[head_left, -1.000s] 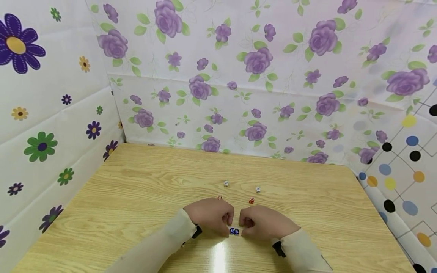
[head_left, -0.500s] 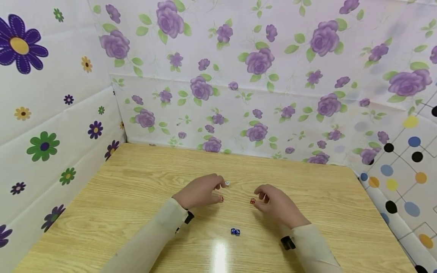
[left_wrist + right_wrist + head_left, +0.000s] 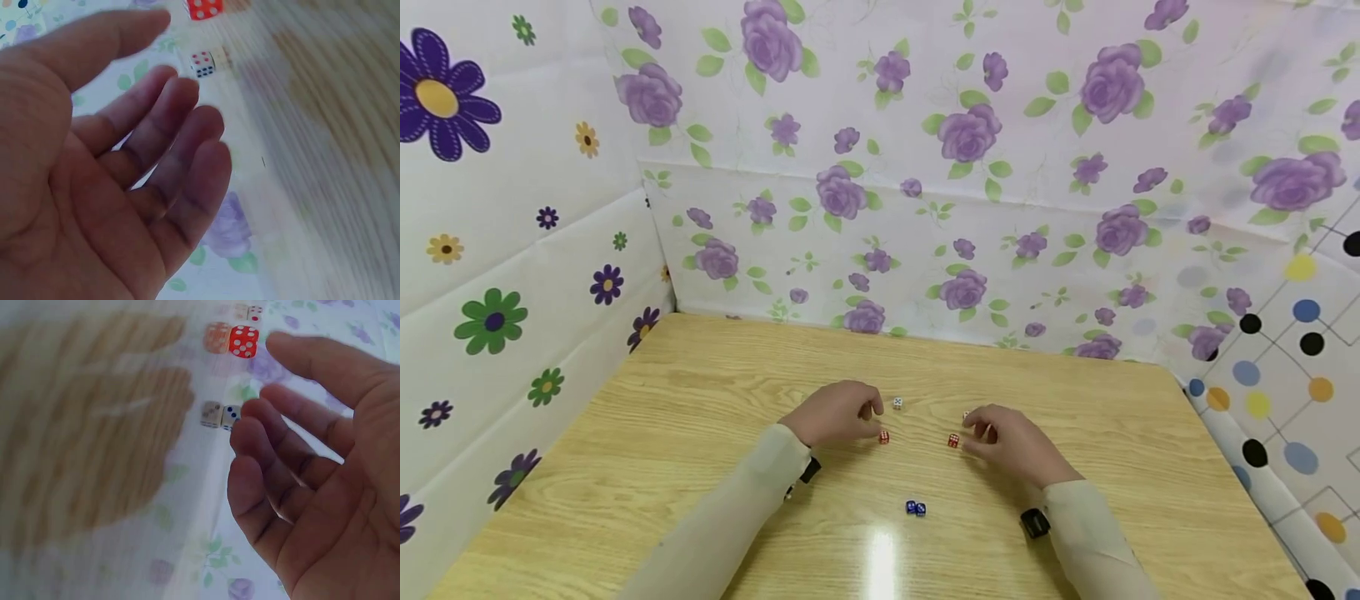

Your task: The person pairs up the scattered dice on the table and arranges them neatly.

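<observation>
Six-sided dice lie on the table in pairs of colours. My left hand [image 3: 838,412] is beside the left red die [image 3: 883,437], thumb tip right at its edge; the left white die [image 3: 898,403] sits just beyond the fingertips. Across from it, my right hand [image 3: 1018,446] has its thumb close to the right red die [image 3: 953,441], and its fingers partly cover the right white die [image 3: 966,415]. Both wrist views show loosely bent fingers with bare palms, the red dice [image 3: 204,7] [image 3: 244,342] apart from the thumbs. Two blue dice [image 3: 916,508] stand side by side nearer me.
The wooden tabletop [image 3: 715,375] reflects a bright light near its front. A flowered cloth [image 3: 865,250] rises along the back edge, with other patterned cloths at the left and right sides.
Both hands have left the blue dice, which stand together, and moved forward and apart to the red dice. Curled fingers have loosened. In the last half second the left thumb drew slightly back.
</observation>
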Motion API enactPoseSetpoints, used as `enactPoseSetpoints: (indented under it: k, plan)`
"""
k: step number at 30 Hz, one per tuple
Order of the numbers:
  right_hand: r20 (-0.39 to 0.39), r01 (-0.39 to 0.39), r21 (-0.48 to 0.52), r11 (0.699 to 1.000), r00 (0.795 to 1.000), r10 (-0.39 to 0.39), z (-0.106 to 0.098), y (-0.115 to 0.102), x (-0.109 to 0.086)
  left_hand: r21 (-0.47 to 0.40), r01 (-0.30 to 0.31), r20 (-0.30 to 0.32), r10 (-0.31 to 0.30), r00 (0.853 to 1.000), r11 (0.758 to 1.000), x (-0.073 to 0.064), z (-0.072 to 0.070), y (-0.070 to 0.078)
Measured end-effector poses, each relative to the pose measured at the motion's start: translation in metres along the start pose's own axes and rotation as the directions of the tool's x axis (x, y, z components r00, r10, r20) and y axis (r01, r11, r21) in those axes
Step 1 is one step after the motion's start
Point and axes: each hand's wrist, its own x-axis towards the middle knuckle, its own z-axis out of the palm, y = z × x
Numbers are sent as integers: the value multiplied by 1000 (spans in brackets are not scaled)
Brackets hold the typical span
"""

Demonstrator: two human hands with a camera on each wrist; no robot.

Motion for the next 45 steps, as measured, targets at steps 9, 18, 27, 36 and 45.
enactPoseSetpoints:
  k: [9,18,27,36,45]
  plan:
    - [78,44,16,999,996,-45,1,7,9,-63,14,110,-7,994,998,7,6,-7]
    - [112,37,75,997,993,-46,5,4,11,-50,18,104,-13,995,999,9,9,-7]
    - [121,12,102,995,992,-24,10,4,13,-71,15,112,-7,994,997,10,12,-9]
    - [88,32,-2,999,996,-31,8,-1,15,-72,15,100,-8,995,997,11,11,-10]
    - [42,45,-57,997,998,-43,6,-1,14,-69,-16,65,21,998,998,10,8,-7]
